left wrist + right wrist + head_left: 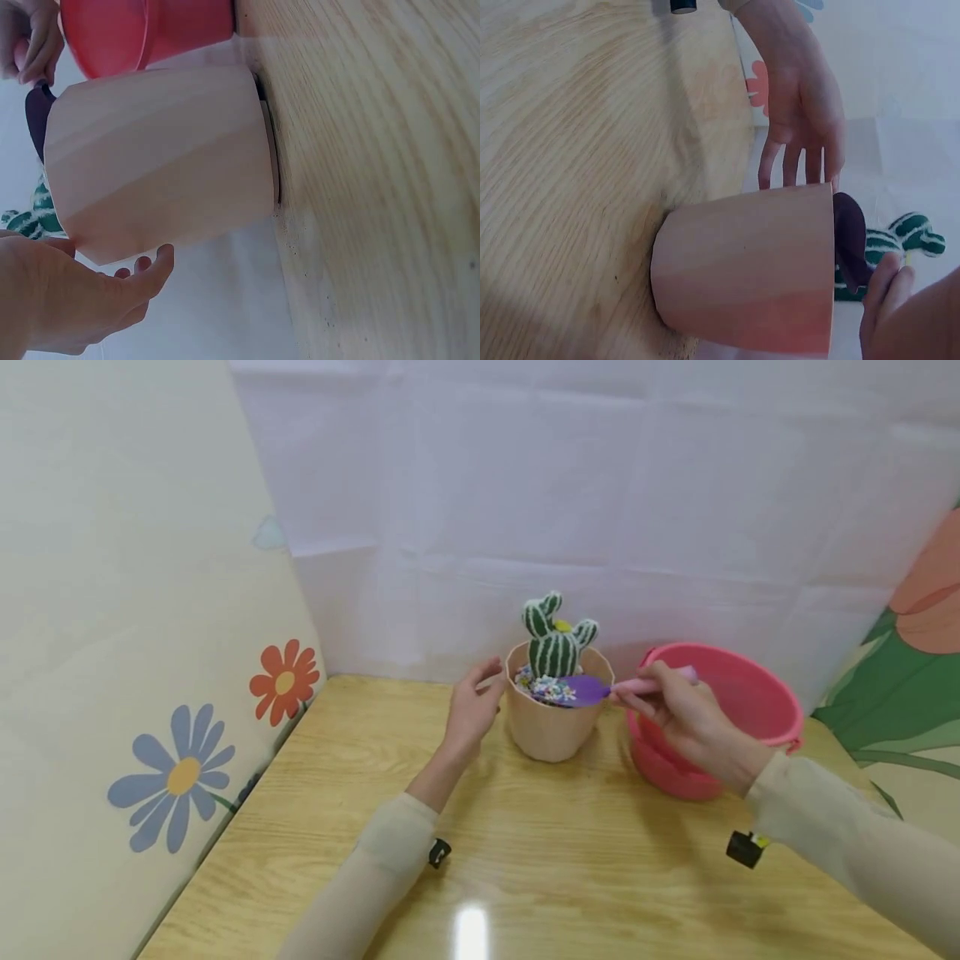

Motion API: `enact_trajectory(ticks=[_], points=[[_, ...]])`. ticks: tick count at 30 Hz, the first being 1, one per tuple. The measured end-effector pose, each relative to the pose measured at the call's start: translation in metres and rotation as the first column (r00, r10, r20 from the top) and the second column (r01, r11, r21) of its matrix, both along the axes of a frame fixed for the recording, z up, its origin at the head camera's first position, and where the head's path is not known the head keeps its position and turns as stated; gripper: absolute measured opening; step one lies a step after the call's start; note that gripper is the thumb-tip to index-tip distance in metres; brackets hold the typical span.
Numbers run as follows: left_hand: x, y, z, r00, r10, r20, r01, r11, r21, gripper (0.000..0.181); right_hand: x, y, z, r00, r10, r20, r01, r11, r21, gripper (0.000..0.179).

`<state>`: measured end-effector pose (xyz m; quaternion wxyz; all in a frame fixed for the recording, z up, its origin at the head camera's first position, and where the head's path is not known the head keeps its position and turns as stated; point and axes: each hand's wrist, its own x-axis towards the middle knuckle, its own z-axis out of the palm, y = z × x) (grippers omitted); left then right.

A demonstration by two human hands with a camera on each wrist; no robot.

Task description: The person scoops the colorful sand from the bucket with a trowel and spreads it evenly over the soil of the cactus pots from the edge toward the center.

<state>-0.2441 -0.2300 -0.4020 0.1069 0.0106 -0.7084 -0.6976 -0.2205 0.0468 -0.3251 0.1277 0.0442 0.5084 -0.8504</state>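
A peach-coloured pot [551, 732] stands on the wooden table with a green-and-white knitted cactus [555, 652] upright inside. Small multicoloured beads lie around the cactus's foot. My right hand [686, 714] grips the pink handle of a toy shovel [588, 691], whose purple blade is over the pot's opening with white and coloured beads on it. In the right wrist view the dark blade [850, 232] sits at the pot's rim. My left hand [472, 706] is at the pot's left side, fingers extended and loosely bent, thumb near the rim [67, 241].
Right of the pot stands a pink-red bucket [667, 772], close beside it, partly behind my right hand. A white cloth [465, 510] hangs behind the table. Flower-patterned walls [187, 777] border the left and right. Small black devices [745, 849] are worn at both wrists.
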Motion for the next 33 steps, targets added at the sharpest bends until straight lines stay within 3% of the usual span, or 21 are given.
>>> enact_trajectory(ticks=[8,17,33], points=[[0.001,0.003,-0.001,0.999,-0.047,0.007,0.046,0.996,0.080,0.036,-0.001,-0.014,-0.006,0.997,-0.004,0.076,0.009,0.998,-0.065,0.039],[0.002,0.002,0.001,0.999,-0.047,0.012,0.046,0.993,0.106,0.037,0.002,-0.030,-0.010,0.991,-0.005,0.131,0.021,0.993,-0.115,0.045],[0.001,0.003,0.000,0.999,-0.032,0.017,0.030,0.994,0.104,0.036,-0.001,-0.044,-0.008,0.990,-0.033,0.139,0.056,0.985,-0.162,0.040]])
